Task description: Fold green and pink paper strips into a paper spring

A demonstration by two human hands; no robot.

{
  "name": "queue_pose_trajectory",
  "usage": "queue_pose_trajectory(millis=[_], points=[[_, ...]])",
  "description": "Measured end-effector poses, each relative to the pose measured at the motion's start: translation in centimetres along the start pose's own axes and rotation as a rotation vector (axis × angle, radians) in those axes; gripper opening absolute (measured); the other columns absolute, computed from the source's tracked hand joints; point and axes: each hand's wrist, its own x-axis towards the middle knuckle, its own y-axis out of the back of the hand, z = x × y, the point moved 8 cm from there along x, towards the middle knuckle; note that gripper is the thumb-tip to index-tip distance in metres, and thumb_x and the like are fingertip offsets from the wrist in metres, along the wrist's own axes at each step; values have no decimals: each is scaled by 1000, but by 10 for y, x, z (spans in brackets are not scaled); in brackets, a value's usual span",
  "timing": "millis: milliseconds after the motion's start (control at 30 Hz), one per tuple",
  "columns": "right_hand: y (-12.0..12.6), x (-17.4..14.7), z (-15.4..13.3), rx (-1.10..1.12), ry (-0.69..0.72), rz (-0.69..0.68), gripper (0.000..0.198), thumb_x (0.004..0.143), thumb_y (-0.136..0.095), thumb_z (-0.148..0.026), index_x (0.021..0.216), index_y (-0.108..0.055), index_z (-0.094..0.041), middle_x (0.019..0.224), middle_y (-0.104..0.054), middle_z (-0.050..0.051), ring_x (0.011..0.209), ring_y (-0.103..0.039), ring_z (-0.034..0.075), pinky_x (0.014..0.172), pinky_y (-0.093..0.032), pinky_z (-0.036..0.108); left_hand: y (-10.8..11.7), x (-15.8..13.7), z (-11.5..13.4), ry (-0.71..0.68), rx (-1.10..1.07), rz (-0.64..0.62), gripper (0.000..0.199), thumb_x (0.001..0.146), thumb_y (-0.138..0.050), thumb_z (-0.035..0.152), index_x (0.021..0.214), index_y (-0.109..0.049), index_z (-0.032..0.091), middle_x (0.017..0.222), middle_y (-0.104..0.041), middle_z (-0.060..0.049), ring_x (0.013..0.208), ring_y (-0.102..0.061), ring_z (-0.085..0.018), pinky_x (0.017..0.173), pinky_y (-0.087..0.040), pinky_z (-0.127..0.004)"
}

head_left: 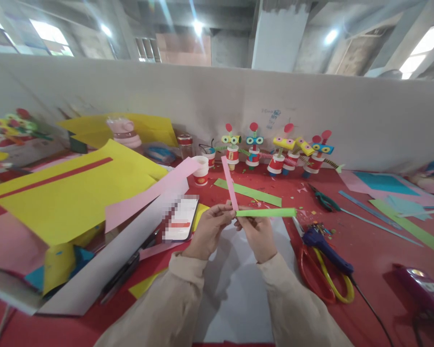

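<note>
A pink paper strip and a bright green paper strip meet at one end, forming a corner. My left hand pinches that corner from the left, fingertips closed around the meeting point. From below and the right, my right hand also has its fingers closed at the joint, partly behind the green strip. The pink strip points up and away, while the green one stretches right. Both hands are above a white sheet. A second green strip lies flat on the table just beyond them.
Paper-cup figures line the back wall. At right lie a blue-handled glue gun, large scissors, a green-handled tool and a purple device. Left are a phone, yellow sheets and a cardboard box.
</note>
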Motion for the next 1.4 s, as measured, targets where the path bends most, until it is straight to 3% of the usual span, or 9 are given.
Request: queue_pose_trajectory(millis=[133, 300, 400, 600, 767, 933, 1067, 1233, 1400], points=[[-4, 0, 0, 28, -14, -52, 20, 71, -65, -32, 84, -68, -16, 75, -68, 5, 63, -60, 15, 59, -51, 27, 2, -2, 1, -23, -10, 49, 24, 53, -79, 17, 72, -65, 12, 69, -66, -2, 64, -58, -9, 64, -44, -22], [6, 1, 6, 54, -71, 88, 24, 71, -66, -38, 75, -68, -15, 59, -65, 3, 55, -59, 14, 54, -50, 26, 0, -3, 1, -43, 7, 32, 23, 58, -77, 19, 76, -65, 14, 74, -66, -2, 67, -59, -10, 66, -44, -23], [6, 2, 10, 89, -107, 92, 24, 68, -68, -39, 70, -68, -15, 57, -64, 2, 54, -59, 14, 54, -50, 26, -1, -4, 1, -29, -9, 24, 22, 59, -76, 18, 79, -66, 15, 77, -66, -2, 69, -58, -10, 69, -44, -23], [9, 5, 17, 101, -185, 54, 26, 65, -70, -40, 60, -67, -15, 52, -63, 2, 50, -56, 13, 52, -47, 26, -13, -8, 2, 68, 57, -159, 16, 65, -73, 21, 79, -68, 14, 74, -65, -2, 65, -56, -10, 68, -43, -24], [4, 6, 18, 55, -207, -30, 28, 67, -68, -43, 59, -65, -16, 51, -60, 0, 49, -54, 11, 49, -43, 23, -8, -7, 2, 139, 66, -154, 20, 62, -75, 18, 80, -69, 15, 73, -65, -1, 66, -56, -9, 69, -43, -23], [1, 8, 14, 57, -164, -61, 31, 72, -64, -44, 57, -61, -17, 49, -55, -2, 49, -50, 9, 48, -41, 21, -4, -6, -4, 221, 11, -87, 21, 61, -74, 15, 81, -70, 14, 64, -63, 0, 58, -53, -8, 61, -43, -21], [2, 8, 12, 46, -137, -44, 33, 74, -62, -44, 56, -60, -16, 50, -55, -2, 48, -50, 9, 47, -41, 21, -4, -6, -3, 191, 0, -51, 19, 58, -74, 11, 77, -70, 13, 65, -64, 0, 59, -54, -8, 61, -44, -20], [-4, 2, 0, 78, -36, -56, 21, 71, -65, -37, 78, -66, -18, 67, -62, 0, 63, -57, 13, 59, -48, 25, -4, -4, 0, 97, -91, -16, 22, 57, -75, 12, 79, -70, 14, 69, -66, -1, 68, -59, -11, 68, -46, -21], [-5, -3, -11, -3, 74, -8, 23, 72, -65, -34, 89, -64, -18, 76, -64, 2, 66, -58, 14, 63, -49, 28, -4, -2, -2, 57, -177, -42, 26, 57, -75, 10, 82, -70, 16, 71, -66, -1, 74, -60, -12, 71, -45, -22]])
